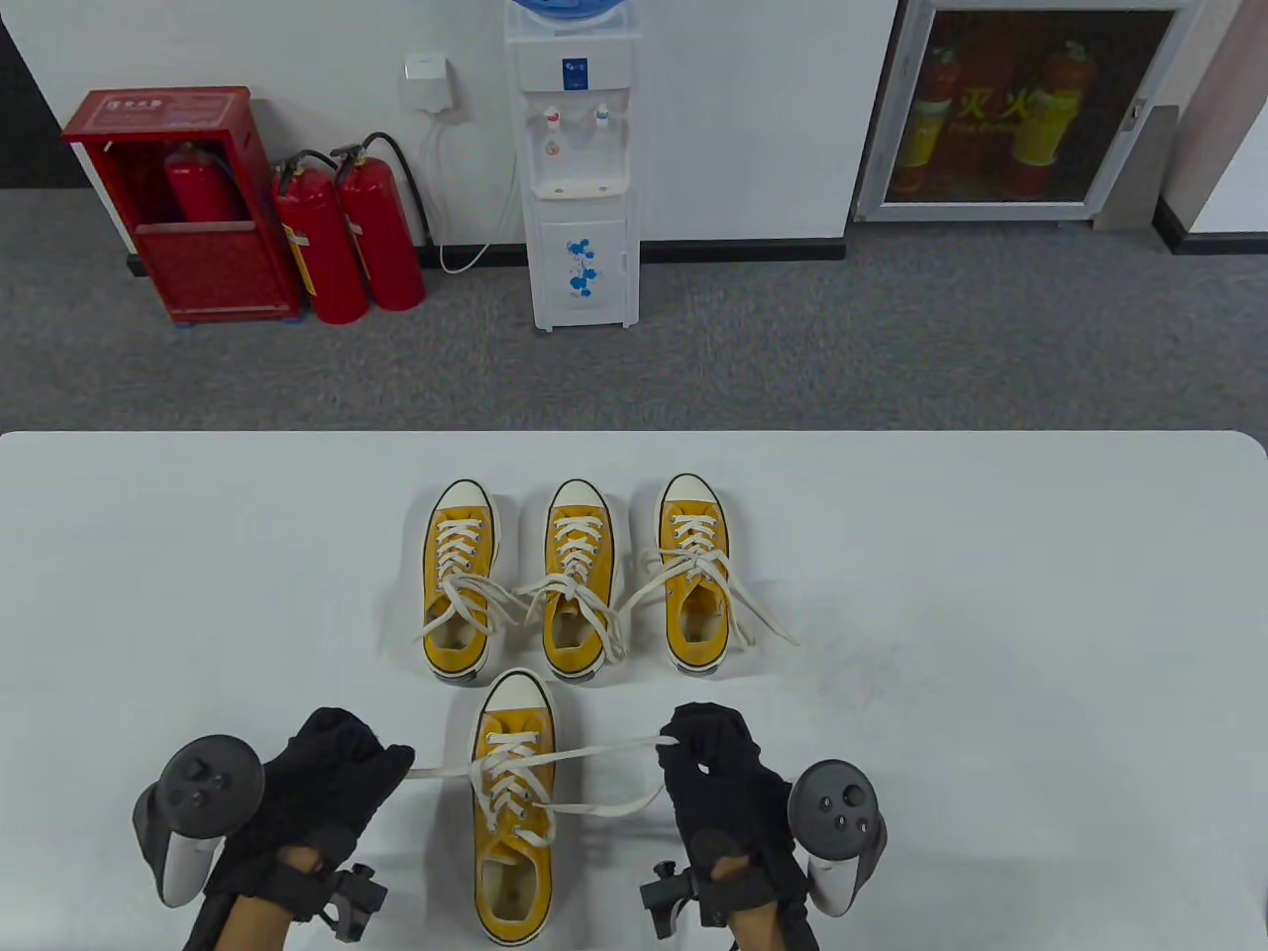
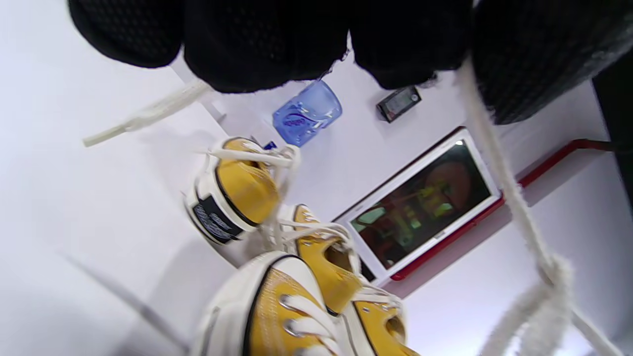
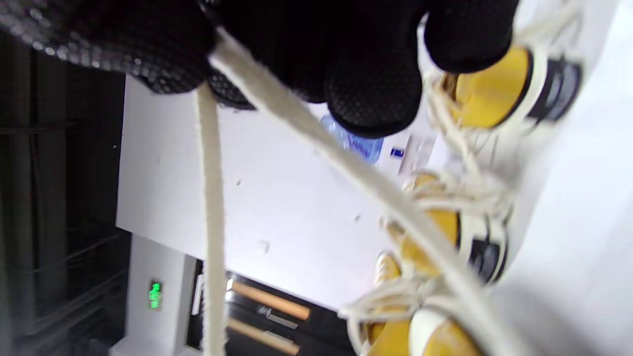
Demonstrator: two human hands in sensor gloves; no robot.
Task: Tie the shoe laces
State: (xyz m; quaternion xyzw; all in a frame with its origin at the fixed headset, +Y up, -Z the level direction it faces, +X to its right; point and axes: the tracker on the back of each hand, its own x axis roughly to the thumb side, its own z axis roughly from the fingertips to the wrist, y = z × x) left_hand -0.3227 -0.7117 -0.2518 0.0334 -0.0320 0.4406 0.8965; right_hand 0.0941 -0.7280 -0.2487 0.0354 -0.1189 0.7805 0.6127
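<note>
I have the near shoe (image 1: 513,807) standing alone at the table's (image 1: 991,614) front edge, toe pointing away from me, so it sits squarely between my hands and both lace ends can be drawn out sideways. My left hand (image 1: 327,783) is curled round the left lace (image 1: 441,771), which runs straight from my fingers to the eyelets. My right hand (image 1: 715,768) is closed on the right lace (image 1: 604,750): the strand comes up taut from the shoe to my fingertips, then a slack length (image 1: 604,807) drops back toward the shoe. I judge that I am pulling the first crossing snug, which is why both strands are stretched out level and apart; the bow is not yet made.

The other three shoes (image 1: 575,580) stand in a row farther back, side by side, out of the way of my pulling. Their laces lie spread loosely on the table; I cannot tell whether any is properly knotted.

The table view gives the whole layout and the line of the two strands. The left wrist view adds what that one hides: the lace (image 2: 499,163) passing between my gloved fingers (image 2: 277,44), and its loose tip (image 2: 143,116) sticking out past the far side of my hand. The right wrist view shows two strands leaving my grip, one (image 3: 346,163) stretched toward the shoes, one (image 3: 212,222) hanging straight down, though both are blurred.
</note>
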